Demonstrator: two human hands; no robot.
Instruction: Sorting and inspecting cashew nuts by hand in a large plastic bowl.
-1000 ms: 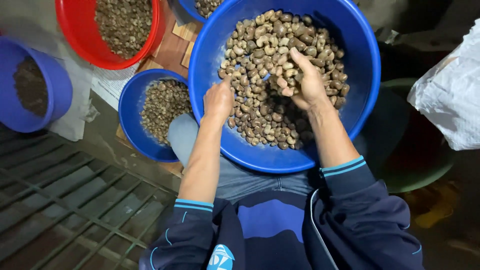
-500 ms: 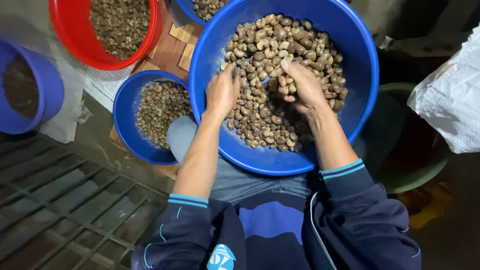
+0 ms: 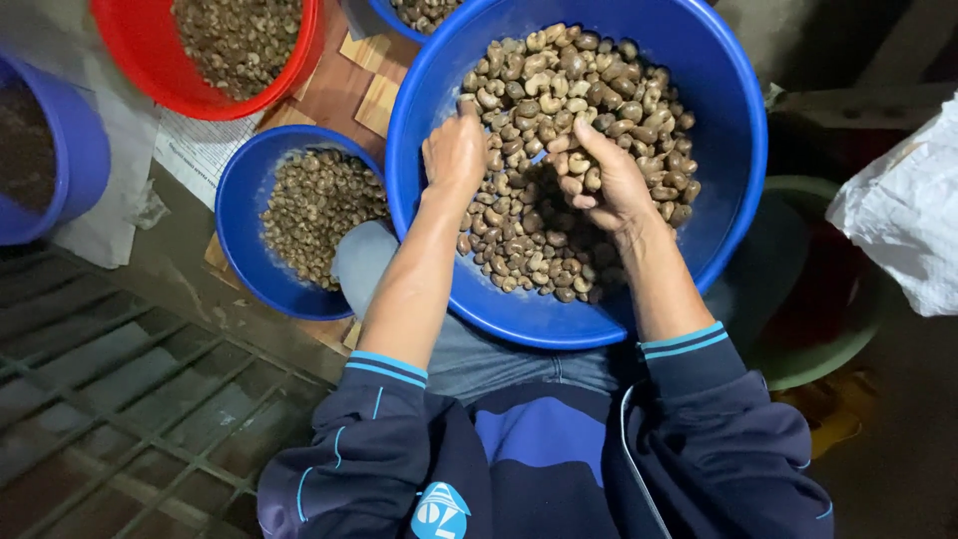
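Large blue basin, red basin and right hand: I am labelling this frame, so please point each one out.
large blue basin [image 3: 733, 150]: head view, bare inner wall at right.
red basin [image 3: 135, 50]: head view, left rim.
right hand [image 3: 609, 180]: head view, back of the hand, over the nuts.

There is one view only, from a camera on the person's head, looking almost straight down over the chest and lap. It sits close: the large blue basin [image 3: 733, 215] on the knees fills the upper middle, both forearms reaching up from the bottom edge. Top of frame is away from the body. To the left it takes in a metal floor grate [image 3: 130, 399]; the right side is dim.
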